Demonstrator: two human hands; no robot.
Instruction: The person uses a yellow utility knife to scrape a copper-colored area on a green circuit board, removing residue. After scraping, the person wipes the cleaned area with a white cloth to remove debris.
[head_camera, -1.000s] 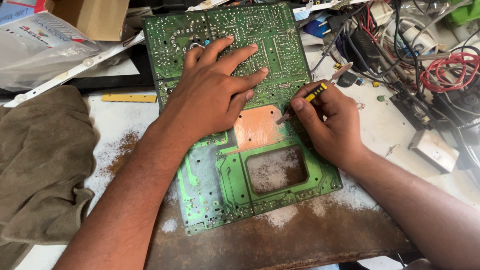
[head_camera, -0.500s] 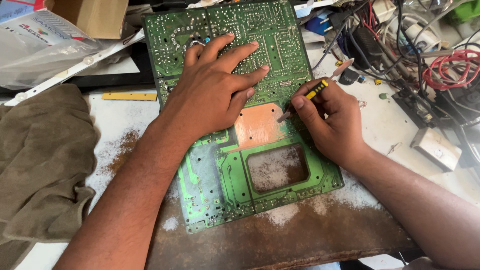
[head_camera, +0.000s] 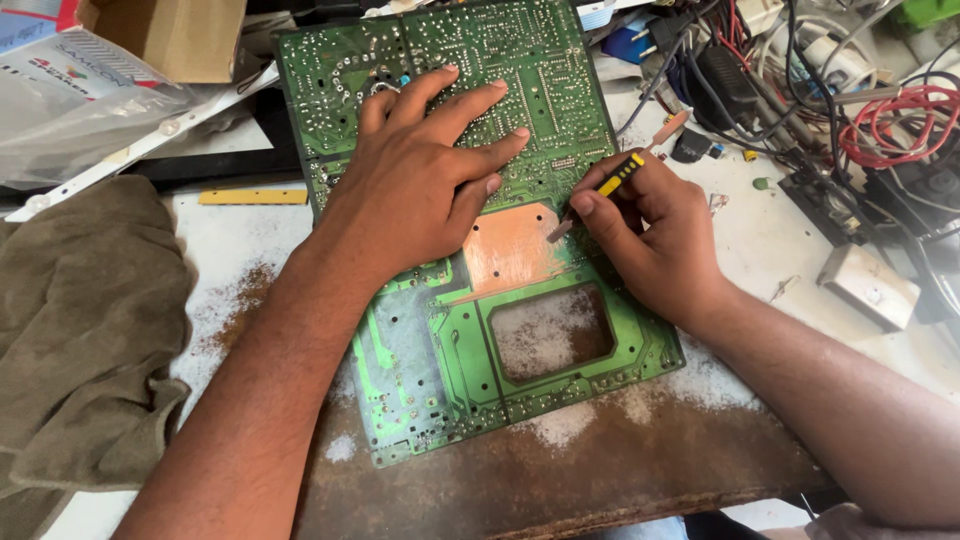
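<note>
Two hands: left hand (head_camera: 420, 190) fingers spread flat on circuit board (head_camera: 440, 330), right hand (head_camera: 650, 240) fingers pinching screwdriver (head_camera: 600, 195).

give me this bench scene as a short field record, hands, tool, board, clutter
left hand: left hand pressed flat on the green circuit board, fingers spread
right hand: right hand grips a yellow and black tool, tip at the bare copper patch
board: solder side up, rectangular cutout below the copper patch
surface: worn bench, rusty brown with pale dust
left side: olive cloth
right side: tangle of wires
</note>
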